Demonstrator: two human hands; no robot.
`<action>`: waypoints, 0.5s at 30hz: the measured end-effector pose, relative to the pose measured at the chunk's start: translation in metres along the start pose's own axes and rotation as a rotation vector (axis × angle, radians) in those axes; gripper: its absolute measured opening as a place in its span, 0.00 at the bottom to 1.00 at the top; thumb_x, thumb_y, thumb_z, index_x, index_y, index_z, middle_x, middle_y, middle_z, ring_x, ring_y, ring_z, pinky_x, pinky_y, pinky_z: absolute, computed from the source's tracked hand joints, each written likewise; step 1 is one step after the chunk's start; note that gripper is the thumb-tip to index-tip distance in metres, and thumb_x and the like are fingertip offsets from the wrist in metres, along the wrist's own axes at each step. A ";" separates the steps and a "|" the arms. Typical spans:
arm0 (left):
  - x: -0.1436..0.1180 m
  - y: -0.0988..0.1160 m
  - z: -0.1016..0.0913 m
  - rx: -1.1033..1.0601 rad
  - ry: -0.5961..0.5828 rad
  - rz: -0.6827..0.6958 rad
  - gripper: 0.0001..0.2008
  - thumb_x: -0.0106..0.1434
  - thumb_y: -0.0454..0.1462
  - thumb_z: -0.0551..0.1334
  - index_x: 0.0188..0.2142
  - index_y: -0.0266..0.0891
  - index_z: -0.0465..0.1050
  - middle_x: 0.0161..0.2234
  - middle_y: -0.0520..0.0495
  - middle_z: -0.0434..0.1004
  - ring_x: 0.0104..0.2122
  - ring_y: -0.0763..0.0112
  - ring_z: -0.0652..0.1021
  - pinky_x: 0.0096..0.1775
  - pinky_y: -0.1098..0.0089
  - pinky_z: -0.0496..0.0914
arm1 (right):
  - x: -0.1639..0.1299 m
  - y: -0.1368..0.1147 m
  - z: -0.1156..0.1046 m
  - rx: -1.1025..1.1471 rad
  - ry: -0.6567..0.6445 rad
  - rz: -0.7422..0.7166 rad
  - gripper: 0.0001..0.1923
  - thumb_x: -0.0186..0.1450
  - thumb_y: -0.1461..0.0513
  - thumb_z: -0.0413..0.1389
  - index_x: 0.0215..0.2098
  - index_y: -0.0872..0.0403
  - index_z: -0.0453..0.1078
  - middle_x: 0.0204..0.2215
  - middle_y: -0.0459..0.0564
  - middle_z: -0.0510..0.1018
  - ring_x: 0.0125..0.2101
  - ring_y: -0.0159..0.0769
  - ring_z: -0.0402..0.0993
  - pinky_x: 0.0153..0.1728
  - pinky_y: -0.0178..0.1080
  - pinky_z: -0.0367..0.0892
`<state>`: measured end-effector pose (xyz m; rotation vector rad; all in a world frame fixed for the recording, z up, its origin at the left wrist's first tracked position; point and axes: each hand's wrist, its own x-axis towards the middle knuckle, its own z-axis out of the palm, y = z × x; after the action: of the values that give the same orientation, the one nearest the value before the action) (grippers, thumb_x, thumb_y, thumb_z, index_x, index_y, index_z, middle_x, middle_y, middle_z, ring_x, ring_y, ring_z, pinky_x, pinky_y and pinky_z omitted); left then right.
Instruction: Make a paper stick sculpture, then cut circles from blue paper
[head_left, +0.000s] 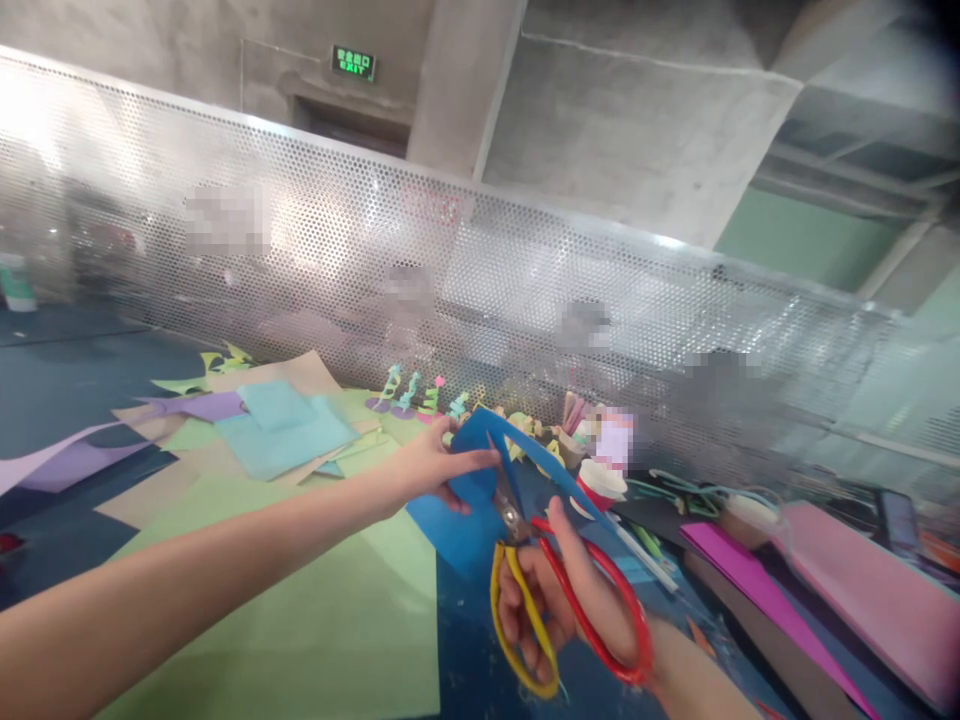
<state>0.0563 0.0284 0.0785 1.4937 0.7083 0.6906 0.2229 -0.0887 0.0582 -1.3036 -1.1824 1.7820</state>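
My left hand (435,465) pinches a piece of blue paper (474,440), thumb on top and fingers beneath. Scissors (511,515) with one yellow and one red handle are in my right hand (555,590), its thumb and fingers through the loops. The parted blades lie at the blue paper, and a narrow blue strip reaches away to the right of them. More blue paper (454,530) shows below my left hand. A large light green sheet (300,600) lies under my left forearm.
Light blue (281,435), purple and tan paper pieces lie at the left. Small spiral paper figures (430,398) stand along the back. Magenta paper (750,570), a pink sheet (877,590) and a red-and-white cup (600,485) are at the right. A perforated metal screen (510,270) runs behind.
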 end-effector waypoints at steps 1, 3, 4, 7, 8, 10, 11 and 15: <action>0.001 -0.001 -0.002 0.018 0.017 -0.012 0.36 0.48 0.51 0.66 0.53 0.41 0.58 0.33 0.45 0.77 0.19 0.70 0.75 0.21 0.71 0.69 | -0.001 0.000 0.002 -0.001 -0.005 0.017 0.40 0.56 0.34 0.26 0.24 0.55 0.63 0.22 0.51 0.74 0.18 0.31 0.69 0.19 0.34 0.63; 0.002 -0.001 -0.005 0.089 0.066 -0.009 0.37 0.49 0.55 0.62 0.54 0.43 0.58 0.33 0.46 0.76 0.19 0.70 0.75 0.18 0.74 0.66 | -0.002 0.002 0.005 -0.015 -0.020 0.023 0.40 0.57 0.35 0.26 0.24 0.55 0.64 0.22 0.51 0.74 0.17 0.31 0.69 0.19 0.34 0.64; 0.003 -0.002 -0.007 0.143 0.096 0.005 0.35 0.49 0.57 0.60 0.52 0.42 0.62 0.31 0.47 0.76 0.19 0.70 0.74 0.17 0.75 0.64 | -0.001 0.003 0.005 -0.019 -0.028 0.027 0.40 0.57 0.35 0.26 0.24 0.55 0.64 0.22 0.50 0.74 0.17 0.30 0.68 0.19 0.34 0.63; 0.004 -0.001 -0.010 0.318 0.168 0.062 0.30 0.50 0.60 0.57 0.39 0.38 0.72 0.21 0.50 0.72 0.17 0.71 0.72 0.16 0.76 0.61 | 0.001 0.006 0.005 -0.028 -0.049 0.039 0.40 0.58 0.36 0.26 0.25 0.56 0.65 0.22 0.50 0.74 0.16 0.29 0.67 0.16 0.32 0.62; 0.004 -0.001 -0.011 0.362 0.186 0.075 0.29 0.50 0.60 0.56 0.33 0.37 0.73 0.18 0.51 0.70 0.16 0.71 0.71 0.16 0.75 0.60 | 0.002 0.007 0.005 -0.034 -0.052 0.039 0.40 0.58 0.36 0.26 0.25 0.56 0.65 0.22 0.50 0.74 0.16 0.29 0.68 0.16 0.31 0.61; 0.003 0.001 -0.011 0.412 0.222 0.081 0.30 0.49 0.62 0.54 0.24 0.37 0.72 0.14 0.52 0.66 0.15 0.71 0.70 0.16 0.75 0.58 | 0.003 0.009 0.005 -0.048 -0.049 0.036 0.40 0.59 0.36 0.26 0.25 0.56 0.65 0.22 0.50 0.75 0.16 0.29 0.68 0.15 0.30 0.60; 0.003 0.001 -0.011 0.420 0.237 0.073 0.30 0.49 0.63 0.53 0.21 0.37 0.70 0.13 0.52 0.65 0.15 0.70 0.70 0.16 0.74 0.58 | 0.003 0.010 0.006 -0.056 -0.046 0.037 0.40 0.59 0.36 0.26 0.25 0.56 0.65 0.22 0.51 0.75 0.16 0.29 0.68 0.14 0.30 0.59; 0.007 -0.003 -0.012 0.338 0.287 0.030 0.31 0.50 0.63 0.52 0.23 0.37 0.71 0.16 0.49 0.71 0.19 0.67 0.73 0.20 0.72 0.62 | 0.004 0.013 0.004 -0.079 -0.036 0.032 0.40 0.58 0.36 0.26 0.25 0.57 0.65 0.21 0.51 0.75 0.15 0.29 0.68 0.14 0.29 0.59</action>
<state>0.0512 0.0419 0.0764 1.7332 1.0637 0.8488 0.2186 -0.0920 0.0451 -1.3482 -1.2696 1.8048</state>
